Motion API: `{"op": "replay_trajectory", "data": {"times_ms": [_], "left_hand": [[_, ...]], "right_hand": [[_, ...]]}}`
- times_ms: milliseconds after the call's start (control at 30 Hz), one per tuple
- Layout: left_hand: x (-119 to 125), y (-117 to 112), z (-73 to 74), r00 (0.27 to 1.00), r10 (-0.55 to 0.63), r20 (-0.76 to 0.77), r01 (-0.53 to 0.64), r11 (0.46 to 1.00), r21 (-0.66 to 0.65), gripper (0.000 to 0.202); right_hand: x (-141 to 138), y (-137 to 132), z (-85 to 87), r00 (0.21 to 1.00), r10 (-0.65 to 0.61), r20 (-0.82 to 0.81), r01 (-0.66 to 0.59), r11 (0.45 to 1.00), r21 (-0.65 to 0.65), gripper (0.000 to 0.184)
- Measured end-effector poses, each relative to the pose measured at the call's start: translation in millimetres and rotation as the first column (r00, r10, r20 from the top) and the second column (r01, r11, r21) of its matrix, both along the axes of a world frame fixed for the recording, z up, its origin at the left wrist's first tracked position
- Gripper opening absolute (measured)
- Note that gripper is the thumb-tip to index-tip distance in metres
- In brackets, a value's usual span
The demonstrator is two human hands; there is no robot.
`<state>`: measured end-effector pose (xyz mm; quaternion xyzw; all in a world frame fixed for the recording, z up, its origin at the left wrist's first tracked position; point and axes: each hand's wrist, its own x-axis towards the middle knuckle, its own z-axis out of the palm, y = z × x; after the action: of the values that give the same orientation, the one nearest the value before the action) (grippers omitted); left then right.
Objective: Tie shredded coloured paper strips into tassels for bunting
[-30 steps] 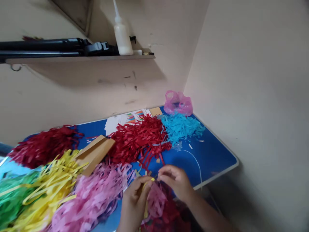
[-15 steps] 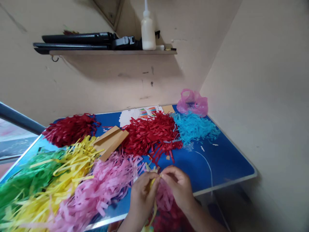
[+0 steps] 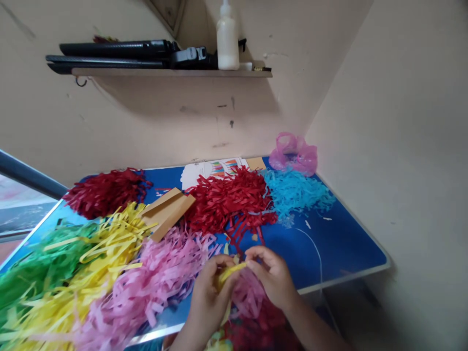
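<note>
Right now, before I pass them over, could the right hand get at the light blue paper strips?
Probably yes: only blue tabletop lies between the right hand and the light blue strips.

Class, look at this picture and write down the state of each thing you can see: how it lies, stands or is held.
Left hand: gripping yellow paper strips
Right hand: curled, fingertips at the strips' end
White squeeze bottle: upright on the shelf
Pink plastic bag: crumpled in the table's corner
Brown card: folded, lying down
Red paper strips: loose heap
Blue paper strips: loose heap
</note>
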<state>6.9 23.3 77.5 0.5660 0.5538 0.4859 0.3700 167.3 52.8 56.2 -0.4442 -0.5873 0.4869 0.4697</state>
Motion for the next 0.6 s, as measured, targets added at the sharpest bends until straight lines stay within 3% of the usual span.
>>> {"op": "replay_trajectory", "data": {"times_ms": [133, 300, 433, 600], "left_hand": [[-2, -1, 0.3, 0.999, 0.028, -0.039, -0.026, 0.999, 0.029, 0.012], [-5, 0, 1.9, 0.993, 0.008, -0.122, 0.002, 0.996, 0.087, 0.014], [-10, 3, 11.5, 0.974, -0.069, -0.216, 0.112, 0.975, 0.192, 0.010], [-16, 3, 11.5, 0.944, -0.025, -0.330, 0.113, 0.961, 0.252, 0.008]], "right_hand": [[-1, -1, 3.9, 0.997, 0.012, 0.075, -0.017, 0.998, 0.059, 0.008], [1, 1, 7.1, 0.998, 0.063, -0.030, -0.064, 0.997, -0.041, 0.003], [4, 2, 11.9, 0.996, 0.081, 0.041, -0.084, 0.993, 0.077, 0.006], [8, 0, 19.9, 0.989, 0.022, 0.147, -0.046, 0.986, 0.160, 0.011]]}}
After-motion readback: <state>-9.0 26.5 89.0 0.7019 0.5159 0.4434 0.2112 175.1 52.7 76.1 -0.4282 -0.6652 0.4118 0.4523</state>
